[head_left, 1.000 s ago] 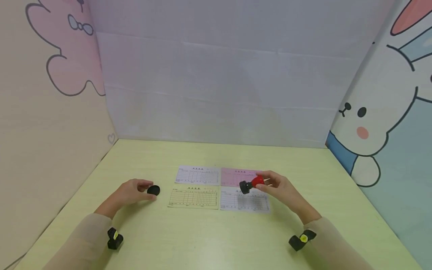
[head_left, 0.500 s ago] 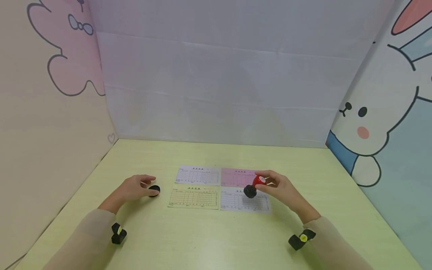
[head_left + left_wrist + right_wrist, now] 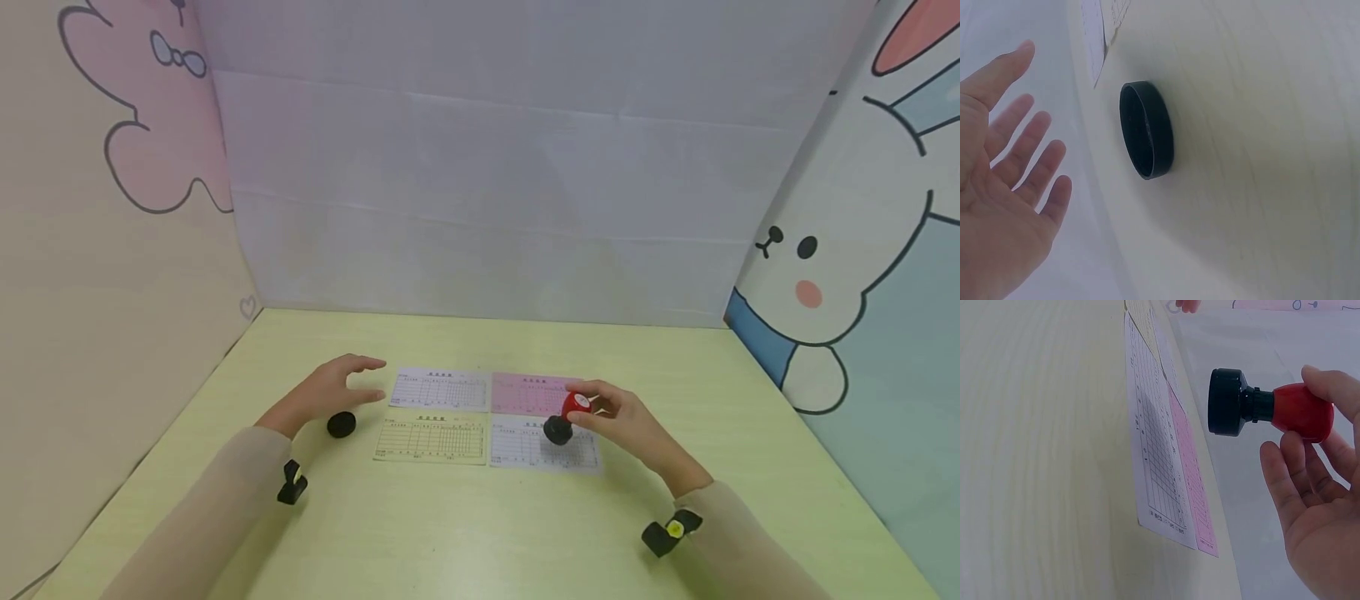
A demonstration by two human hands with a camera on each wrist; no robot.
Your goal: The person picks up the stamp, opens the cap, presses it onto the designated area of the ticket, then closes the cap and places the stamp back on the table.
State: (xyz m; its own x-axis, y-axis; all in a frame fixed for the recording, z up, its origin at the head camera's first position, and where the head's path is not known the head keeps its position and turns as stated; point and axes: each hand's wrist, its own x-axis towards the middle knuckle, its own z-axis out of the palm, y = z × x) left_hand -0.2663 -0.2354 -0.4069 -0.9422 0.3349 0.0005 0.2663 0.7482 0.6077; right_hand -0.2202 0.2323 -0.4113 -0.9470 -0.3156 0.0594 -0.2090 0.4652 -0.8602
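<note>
A rubber stamp with a red knob and a round black base [image 3: 1227, 403] hangs above the lower right form [image 3: 517, 446]. My right hand [image 3: 626, 425] pinches its red knob [image 3: 1297, 411] between thumb and fingers, and the base faces down, apart from the paper. On the table lies a round black cap [image 3: 341, 424], its hollow side up in the left wrist view. Above and beyond that cap is my left hand [image 3: 330, 392], thumb and fingers spread apart, holding nothing. Its fingers point toward the upper left form [image 3: 438, 390].
Beside these forms lie a yellow form [image 3: 429, 439] and a pink form [image 3: 525, 393], all nearly edge to edge on the pale yellow table [image 3: 450, 533]. A white sheet [image 3: 480, 167] rises at the back, with cartoon-printed panels at both sides.
My left hand has let go of the black cap, leaving it on the table, and moved forward and right. The stamp has turned from tilted sideways to base down in my right hand.
</note>
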